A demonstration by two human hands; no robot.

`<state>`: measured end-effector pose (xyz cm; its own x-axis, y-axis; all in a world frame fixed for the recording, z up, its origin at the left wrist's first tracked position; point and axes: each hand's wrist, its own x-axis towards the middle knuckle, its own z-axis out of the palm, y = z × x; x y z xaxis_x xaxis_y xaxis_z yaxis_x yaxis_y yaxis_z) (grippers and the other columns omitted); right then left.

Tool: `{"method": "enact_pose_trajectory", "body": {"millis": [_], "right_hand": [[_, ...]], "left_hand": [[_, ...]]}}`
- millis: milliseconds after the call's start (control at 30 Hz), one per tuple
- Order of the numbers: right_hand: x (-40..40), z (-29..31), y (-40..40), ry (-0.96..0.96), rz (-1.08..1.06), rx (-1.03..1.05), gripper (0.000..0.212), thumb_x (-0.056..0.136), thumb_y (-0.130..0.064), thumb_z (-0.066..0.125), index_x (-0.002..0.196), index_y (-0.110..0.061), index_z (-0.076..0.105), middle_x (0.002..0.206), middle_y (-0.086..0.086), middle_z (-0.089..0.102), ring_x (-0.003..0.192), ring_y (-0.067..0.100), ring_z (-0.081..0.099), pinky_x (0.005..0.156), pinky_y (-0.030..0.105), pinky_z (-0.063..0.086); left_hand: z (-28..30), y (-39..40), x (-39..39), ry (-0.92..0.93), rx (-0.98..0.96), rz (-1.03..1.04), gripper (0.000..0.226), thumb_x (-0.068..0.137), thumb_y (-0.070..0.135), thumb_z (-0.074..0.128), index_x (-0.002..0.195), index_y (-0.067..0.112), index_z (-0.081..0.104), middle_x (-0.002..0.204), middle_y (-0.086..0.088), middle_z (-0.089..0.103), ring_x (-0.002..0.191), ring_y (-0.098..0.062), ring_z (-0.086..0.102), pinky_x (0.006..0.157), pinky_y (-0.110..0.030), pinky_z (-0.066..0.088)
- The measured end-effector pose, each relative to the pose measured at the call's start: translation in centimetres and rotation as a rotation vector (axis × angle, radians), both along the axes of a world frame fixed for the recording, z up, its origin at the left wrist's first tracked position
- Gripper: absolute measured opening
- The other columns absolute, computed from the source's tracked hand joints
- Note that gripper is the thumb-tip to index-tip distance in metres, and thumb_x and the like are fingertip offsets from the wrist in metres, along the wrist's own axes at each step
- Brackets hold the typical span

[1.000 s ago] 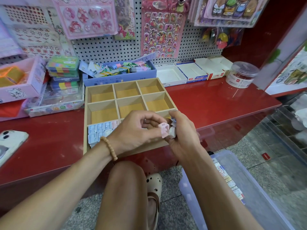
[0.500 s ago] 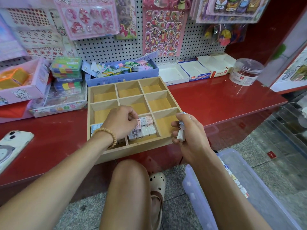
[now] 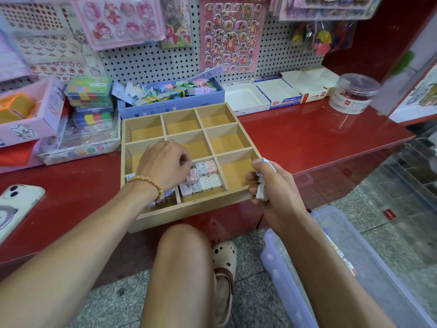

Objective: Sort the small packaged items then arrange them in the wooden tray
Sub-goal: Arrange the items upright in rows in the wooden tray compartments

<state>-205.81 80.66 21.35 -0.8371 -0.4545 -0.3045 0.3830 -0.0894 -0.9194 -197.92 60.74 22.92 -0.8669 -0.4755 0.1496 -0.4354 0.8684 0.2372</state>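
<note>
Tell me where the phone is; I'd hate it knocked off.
In the head view, the phone lies far left on the red counter, left of the wooden tray.

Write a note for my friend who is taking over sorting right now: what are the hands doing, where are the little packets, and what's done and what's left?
Left hand: over the wooden tray, fingers pinching a pink packet into the front-middle compartment.
Right hand: at the tray's front-right corner, gripping a few white packets.
Done: the front-middle compartment holds rows of pink and white packets; more packets lie in the front-left one, partly hidden by the wrist.
Left: seat the pink packet, then place the ones in the right hand. The other seven compartments look empty. The clear plastic bin on the floor seems to hold more packets.
</note>
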Motion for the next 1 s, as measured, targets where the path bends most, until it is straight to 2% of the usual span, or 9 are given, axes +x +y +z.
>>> {"method": "enact_pose_trajectory", "body": {"millis": [67, 200, 367, 467, 567, 667, 800, 933, 1000], "right_hand": [[-0.1, -0.1, 0.1, 0.028, 0.012, 0.006, 0.003, 0.097, -0.017, 0.059, 0.099, -0.014, 0.06, 0.077, 0.002, 0.057, 0.052, 0.012, 0.044, 0.044, 0.026, 0.033], [0.0, -0.5, 0.3, 0.104, 0.067, 0.027, 0.006, 0.096, -0.016, 0.063, 0.101, -0.014, 0.059, 0.071, 0.0, 0.055, 0.053, 0.012, 0.043, 0.044, 0.027, 0.034], [0.4, -0.6, 0.4, 0.211, 0.149, 0.122, 0.01, 0.095, -0.019, 0.065, 0.102, -0.013, 0.06, 0.071, 0.005, 0.054, 0.051, 0.012, 0.042, 0.043, 0.026, 0.035], [0.3, -0.7, 0.3, 0.347, 0.177, 0.209, 0.009, 0.093, -0.02, 0.067, 0.095, -0.014, 0.061, 0.065, -0.003, 0.053, 0.054, 0.011, 0.043, 0.05, 0.029, 0.038], [0.3, -0.9, -0.2, 0.421, 0.213, 0.241, 0.008, 0.093, -0.02, 0.067, 0.093, -0.015, 0.062, 0.057, -0.013, 0.052, 0.05, 0.005, 0.043, 0.052, 0.027, 0.038], [0.7, -0.7, -0.9, 0.435, 0.285, 0.212, 0.012, 0.095, -0.019, 0.065, 0.094, -0.007, 0.064, 0.066, 0.001, 0.058, 0.052, 0.008, 0.043, 0.048, 0.024, 0.034], [1.4, 0.1, -1.4, 0.377, 0.402, 0.104, 0.013, 0.099, -0.014, 0.061, 0.098, -0.001, 0.062, 0.072, 0.012, 0.055, 0.047, 0.006, 0.042, 0.041, 0.017, 0.033], [1.4, 0.4, -1.3, 0.296, 0.444, 0.1, 0.018, 0.101, -0.022, 0.057, 0.093, -0.006, 0.057, 0.054, -0.01, 0.055, 0.042, 0.003, 0.039, 0.038, 0.018, 0.031], [1.3, 0.5, -1.5, 0.287, 0.45, 0.09, 0.022, 0.101, -0.024, 0.056, 0.091, -0.005, 0.057, 0.051, -0.01, 0.053, 0.042, 0.005, 0.038, 0.038, 0.019, 0.031]], "left_hand": [[0.1, -0.5, 0.3, -0.043, 0.029, -0.026, 0.009, 0.082, 0.027, 0.066, 0.085, 0.025, 0.075, 0.082, 0.009, 0.057, 0.091, -0.02, 0.06, 0.082, -0.032, 0.046], [0.1, -0.8, 0.4, -0.201, -0.009, -0.106, 0.025, 0.077, 0.046, 0.074, 0.096, 0.029, 0.072, 0.082, 0.011, 0.05, 0.089, -0.014, 0.047, 0.087, -0.033, 0.041], [-0.2, -0.7, -0.1, -0.167, -0.023, -0.118, 0.023, 0.082, 0.046, 0.071, 0.096, 0.028, 0.073, 0.083, 0.012, 0.05, 0.086, -0.012, 0.045, 0.089, -0.035, 0.037], [-0.1, -0.9, 0.0, -0.177, -0.022, -0.116, 0.025, 0.079, 0.048, 0.074, 0.094, 0.029, 0.071, 0.084, 0.012, 0.054, 0.088, -0.013, 0.049, 0.085, -0.033, 0.037], [0.4, -0.6, 0.2, 0.04, 0.168, -0.113, 0.012, 0.082, 0.036, 0.072, 0.089, 0.025, 0.072, 0.081, 0.015, 0.061, 0.083, -0.01, 0.057, 0.077, -0.026, 0.043], [1.7, 1.1, 0.0, 0.23, 0.472, -0.165, 0.005, 0.085, 0.019, 0.071, 0.085, 0.023, 0.074, 0.077, 0.013, 0.068, 0.072, -0.002, 0.061, 0.068, -0.015, 0.047], [2.5, 2.5, -0.1, 0.194, 0.684, -0.342, 0.024, 0.084, -0.001, 0.067, 0.091, 0.02, 0.076, 0.086, 0.005, 0.074, 0.075, -0.009, 0.065, 0.066, -0.018, 0.052], [2.8, 1.9, 0.2, 0.202, 0.878, -0.357, 0.028, 0.083, -0.009, 0.065, 0.088, 0.015, 0.076, 0.078, 0.0, 0.073, 0.058, -0.001, 0.06, 0.057, -0.016, 0.047], [2.8, 1.7, 0.2, 0.191, 0.904, -0.356, 0.02, 0.084, -0.002, 0.069, 0.088, 0.016, 0.076, 0.079, -0.003, 0.074, 0.059, -0.001, 0.059, 0.055, -0.016, 0.046]]}}
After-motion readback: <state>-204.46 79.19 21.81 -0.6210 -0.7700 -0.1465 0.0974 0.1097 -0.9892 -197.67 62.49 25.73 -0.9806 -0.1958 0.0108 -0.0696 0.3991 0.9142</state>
